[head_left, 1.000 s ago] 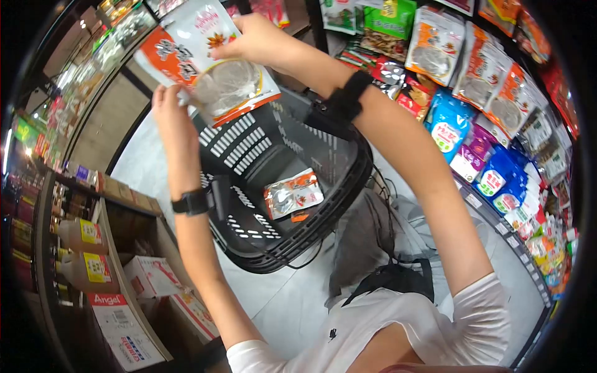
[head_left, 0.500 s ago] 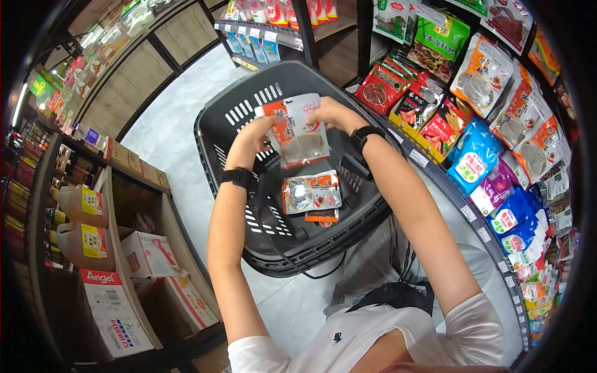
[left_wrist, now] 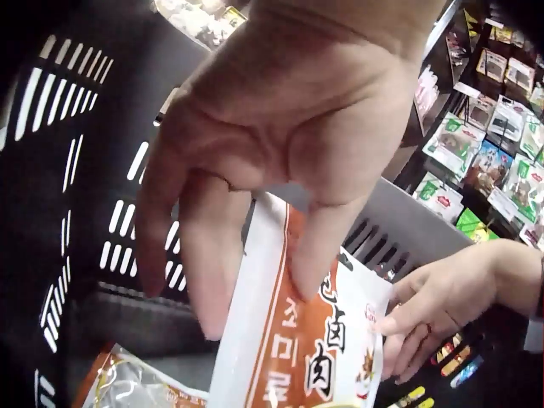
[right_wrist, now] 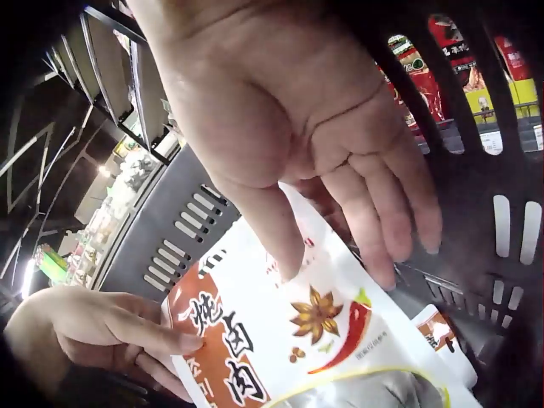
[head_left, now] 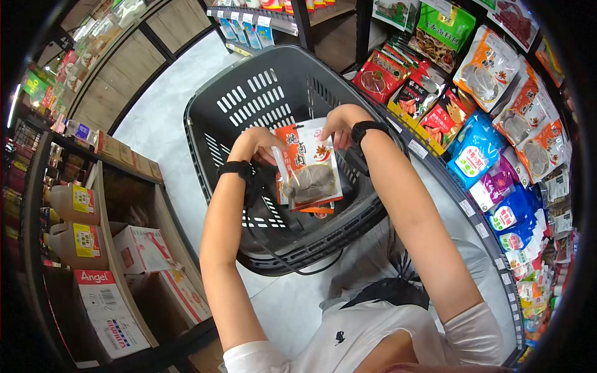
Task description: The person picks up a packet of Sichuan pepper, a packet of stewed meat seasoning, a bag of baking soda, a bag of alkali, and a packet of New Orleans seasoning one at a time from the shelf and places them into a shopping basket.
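Shelving point(head_left: 121, 189) rises to the left of your dark, slotted basket point(head_left: 311, 245), while a stocked display rail point(head_left: 441, 176) curves along the basket's right side. Plastic jugs point(head_left: 62, 241) with yellow labels stand well left of the basket. Inside the basket's walls, you hold an orange-and-white packet point(head_left: 317, 177) tilted, its printed face up toward you. A second packet point(left_wrist: 132, 382) lies lower in the basket, largely hidden from above; whether the two touch, you cannot tell from here.

Your left hand point(head_left: 258, 143) pinches the packet along one side and your right hand point(head_left: 344, 121) its opposite upper corner, thumbs on the front. The right hand's outer fingers point(right_wrist: 372, 242) reach past the packet's edge, looking loose.

The likeliest trouble is a lopsided drop: with the hold only at the edges and upper part, letting go on one side first could swing the packet's full lower half around. It might then land askew on the second packet and slide toward the basket's wall. Knuckles could also brush the basket's side, given how near your right hand sits to it.
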The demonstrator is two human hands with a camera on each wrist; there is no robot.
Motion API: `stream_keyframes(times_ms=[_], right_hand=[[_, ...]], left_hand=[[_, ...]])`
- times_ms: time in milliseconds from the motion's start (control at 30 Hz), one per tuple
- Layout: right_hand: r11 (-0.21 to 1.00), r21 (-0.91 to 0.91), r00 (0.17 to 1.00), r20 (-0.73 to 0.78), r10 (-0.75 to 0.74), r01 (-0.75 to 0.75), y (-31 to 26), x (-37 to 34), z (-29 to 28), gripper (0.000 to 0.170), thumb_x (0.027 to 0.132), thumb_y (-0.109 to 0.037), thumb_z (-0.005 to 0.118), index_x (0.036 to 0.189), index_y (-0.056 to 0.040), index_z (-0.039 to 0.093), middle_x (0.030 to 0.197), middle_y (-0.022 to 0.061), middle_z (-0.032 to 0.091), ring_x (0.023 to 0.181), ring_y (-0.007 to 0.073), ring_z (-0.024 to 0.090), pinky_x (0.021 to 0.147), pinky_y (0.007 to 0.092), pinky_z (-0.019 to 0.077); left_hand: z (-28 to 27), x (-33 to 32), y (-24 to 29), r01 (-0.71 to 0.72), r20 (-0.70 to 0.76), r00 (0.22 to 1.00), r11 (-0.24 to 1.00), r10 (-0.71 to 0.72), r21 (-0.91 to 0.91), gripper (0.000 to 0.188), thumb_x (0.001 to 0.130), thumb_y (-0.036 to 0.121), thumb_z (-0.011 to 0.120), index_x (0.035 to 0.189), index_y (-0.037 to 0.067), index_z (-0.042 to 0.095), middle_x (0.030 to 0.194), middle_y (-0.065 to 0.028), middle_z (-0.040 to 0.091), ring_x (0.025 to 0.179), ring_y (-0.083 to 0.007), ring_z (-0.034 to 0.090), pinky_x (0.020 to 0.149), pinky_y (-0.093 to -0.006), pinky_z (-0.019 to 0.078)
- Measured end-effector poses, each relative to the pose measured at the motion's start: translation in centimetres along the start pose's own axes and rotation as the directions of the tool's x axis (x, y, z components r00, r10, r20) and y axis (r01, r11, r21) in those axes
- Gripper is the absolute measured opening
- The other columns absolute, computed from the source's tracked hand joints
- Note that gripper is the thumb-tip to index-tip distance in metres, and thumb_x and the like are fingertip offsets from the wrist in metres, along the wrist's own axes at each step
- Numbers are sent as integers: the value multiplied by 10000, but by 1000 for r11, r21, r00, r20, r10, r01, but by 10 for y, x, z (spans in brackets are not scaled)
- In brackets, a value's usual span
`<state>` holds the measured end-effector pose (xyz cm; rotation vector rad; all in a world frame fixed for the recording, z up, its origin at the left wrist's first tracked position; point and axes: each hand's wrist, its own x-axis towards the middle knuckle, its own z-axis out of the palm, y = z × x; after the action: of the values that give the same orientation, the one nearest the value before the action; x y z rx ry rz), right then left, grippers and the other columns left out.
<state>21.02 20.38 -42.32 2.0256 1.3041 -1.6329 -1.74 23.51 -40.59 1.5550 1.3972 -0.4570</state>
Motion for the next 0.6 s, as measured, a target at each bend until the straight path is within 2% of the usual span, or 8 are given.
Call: stream_keyframes(times_ms=[67, 100, 200, 233, 333, 400, 500, 600], right_hand=[[999, -36, 1000, -4, -13, 13, -1, -13, 6, 509, 750, -380, 632, 1002, 57, 566, 834, 184, 625, 723, 274, 586, 654, 385, 469], [993, -72, 994, 37, 100, -98, -3, -3, 2, 536, 754, -399, 618, 1005, 71, 555, 877, 179, 616, 686, 267, 584, 630, 395, 472], [992, -127, 987, -162, -8, -13, -1, -13, 8, 536, 758, -387, 614, 1004, 84, 540, 905, 166, 600, 654, 257, 574, 612, 402, 473], [992, -125, 987, -164, 3, -24, -3, -17, 9, 529, 761, -383, 610, 1011, 78, 535, 905, 162, 592, 651, 255, 573, 610, 404, 475], [993, -109, 986, -169, 17, -36, -4, -17, 10, 502, 767, -375, 602, 1026, 49, 527, 891, 150, 573, 639, 251, 570, 604, 408, 478], [996, -89, 983, -182, -3, -14, -2, -10, 8, 473, 768, -373, 600, 1027, 16, 530, 863, 140, 564, 628, 253, 570, 598, 408, 479], [994, -90, 970, -228, -86, 67, 1, -11, 9, 423, 779, -372, 586, 1025, -32, 538, 851, 113, 553, 614, 225, 555, 565, 378, 471], [949, -211, 914, -283, -290, 236, -2, -28, 14, 396, 791, -380, 568, 1000, -45, 542, 810, 70, 543, 585, 187, 523, 532, 346, 456]], left_hand=[[7, -8, 7, 109, 66, 991, 992, -113, 68, 475, 799, 398, 573, 1045, -7, 564, 915, -116, 645, 804, -221, 636, 756, -404, 492], [10, -10, 10, 160, 94, 981, 981, -170, 105, 513, 807, 424, 551, 1080, -10, 551, 950, -133, 639, 839, -236, 631, 777, -420, 484], [12, -5, 15, 195, 81, 972, 953, -219, 233, 618, 791, 510, 523, 1207, 56, 476, 997, -183, 610, 872, -297, 611, 753, -471, 461], [13, -4, 17, 241, 24, 967, 942, -253, 233, 593, 813, 491, 509, 1191, 36, 480, 1090, -180, 570, 1006, -287, 556, 789, -458, 471], [9, 3, 9, 194, 12, 980, 971, -198, 141, 591, 810, 493, 513, 1200, 50, 477, 1067, -165, 577, 982, -276, 561, 782, -456, 475], [6, 6, 6, 148, -30, 989, 983, -145, 108, 568, 810, 481, 520, 1184, 55, 493, 1052, -137, 582, 910, -239, 581, 741, -434, 493], [4, 10, 8, 79, -90, 993, 993, -71, 93, 547, 802, 482, 531, 1161, 70, 515, 991, -105, 594, 827, -190, 586, 667, -386, 509], [8, 3, 11, 36, -84, 996, 996, -30, 77, 596, 783, 506, 547, 1182, 67, 490, 1010, -105, 571, 807, -186, 580, 645, -352, 506]])
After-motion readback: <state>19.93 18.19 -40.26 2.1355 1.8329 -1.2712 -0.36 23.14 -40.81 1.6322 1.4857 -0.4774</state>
